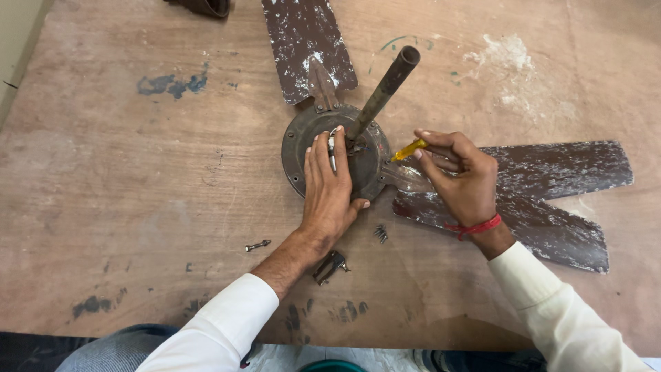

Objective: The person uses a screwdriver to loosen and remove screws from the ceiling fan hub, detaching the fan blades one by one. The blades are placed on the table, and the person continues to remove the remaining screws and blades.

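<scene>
An old ceiling fan lies on a worn wooden table (138,179). Its round dark motor housing (297,141) has a rusty down rod (383,89) sticking up from the middle. My left hand (328,186) rests flat on the housing, fingers spread beside the rod's base. My right hand (458,176) holds a yellow-handled screwdriver (409,149), its tip at the housing's right edge where a blade arm joins. Brown flaking blades reach away: one blade (306,41) to the top, two blades (551,200) overlapping to the right under my right wrist.
Loose parts lie near my left forearm: a bolt (257,245), a small pile of screws (380,233) and a dark metal clip (330,266). A dark object (206,7) sits at the table's far edge. Paint stains mark the board.
</scene>
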